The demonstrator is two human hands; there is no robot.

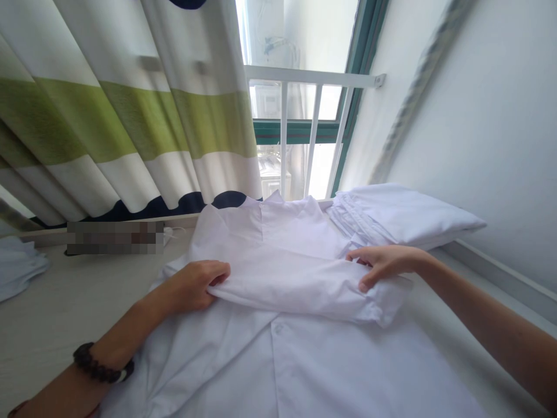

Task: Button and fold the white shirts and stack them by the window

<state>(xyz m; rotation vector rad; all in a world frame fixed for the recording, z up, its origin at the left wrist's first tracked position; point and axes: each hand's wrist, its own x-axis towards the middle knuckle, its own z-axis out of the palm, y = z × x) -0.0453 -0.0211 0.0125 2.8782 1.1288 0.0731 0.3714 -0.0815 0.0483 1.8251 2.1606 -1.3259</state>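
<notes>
A white button-front shirt (322, 366) lies spread out before me, its collar toward the window. One sleeve (282, 281) is laid across the chest from left to right. My left hand (198, 284) pinches this sleeve at its left end, fingers closed on the cloth. At the cuff end, my right hand (378, 264) grips the sleeve between thumb and fingers. A button shows on the placket just below the sleeve. The shirt's lower edge runs out of view at the bottom.
Folded white clothing (404, 215) is stacked at the right by the wall. More pale cloth (20, 267) lies at the far left, near a blurred-out item (115, 238). A striped curtain (130, 116) hangs behind, beside a white window railing (313, 75).
</notes>
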